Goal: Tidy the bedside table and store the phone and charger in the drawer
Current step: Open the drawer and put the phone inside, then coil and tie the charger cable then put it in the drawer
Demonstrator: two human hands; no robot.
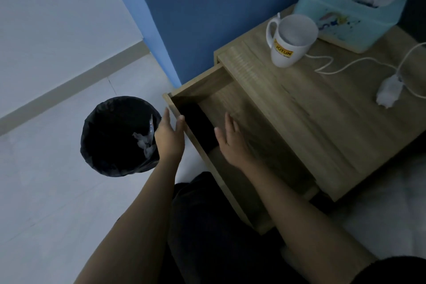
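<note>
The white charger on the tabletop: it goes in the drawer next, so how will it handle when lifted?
The charger looks small and probably light. Its cable lies in loose curves across the bedside table, so it is likely floppy and will trail or drag behind the plug. It runs close past the mug, so a quick pull might snag or nudge that.

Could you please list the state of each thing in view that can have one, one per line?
Drawer: pulled open, a dark flat object lying inside.
Charger: on the tabletop, cable loose, not yet stored.
Mug: upright, looks empty.
Tissue box: upright, tissues sticking out.
Bin: lined, crumpled paper inside.
Left hand: open, empty, beside the drawer front.
Right hand: open, empty, over the drawer.
</note>
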